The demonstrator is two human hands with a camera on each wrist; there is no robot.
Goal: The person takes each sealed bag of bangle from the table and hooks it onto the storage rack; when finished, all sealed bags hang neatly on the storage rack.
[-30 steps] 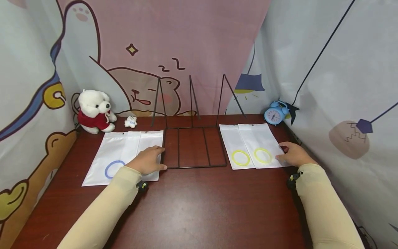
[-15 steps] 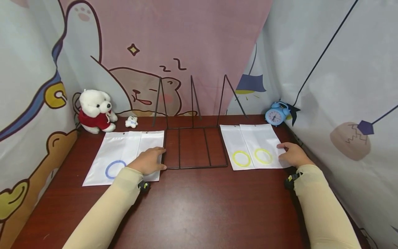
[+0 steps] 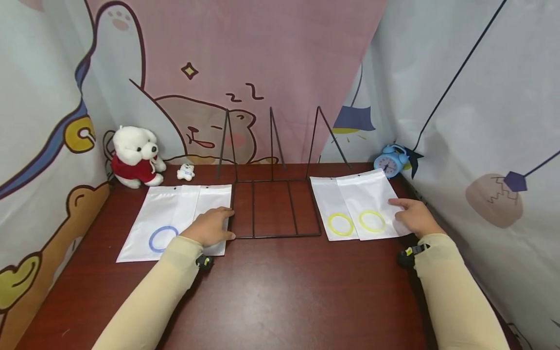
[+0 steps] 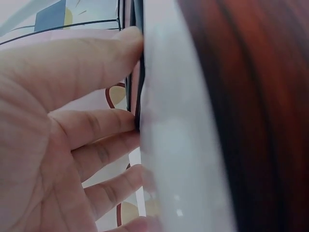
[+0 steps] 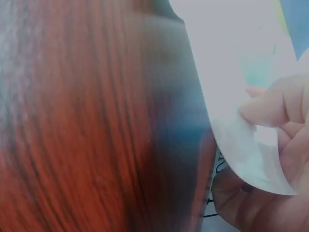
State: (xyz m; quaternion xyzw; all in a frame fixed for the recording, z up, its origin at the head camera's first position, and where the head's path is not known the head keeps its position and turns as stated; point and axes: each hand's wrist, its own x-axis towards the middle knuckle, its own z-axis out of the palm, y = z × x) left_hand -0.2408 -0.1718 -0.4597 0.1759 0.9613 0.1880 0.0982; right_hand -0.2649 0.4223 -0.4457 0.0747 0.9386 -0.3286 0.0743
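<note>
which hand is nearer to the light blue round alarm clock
Right. The right hand is in front of the clock, pinching the edge of a flat white rectangular pouch; the left hand is much farther left, at the left side of the black wire rack.

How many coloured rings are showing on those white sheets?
3: a blue ring on the left sheets, plus a yellow ring and a second yellow ring on the right sheets. The left hand or sleeve may hide more.
</note>
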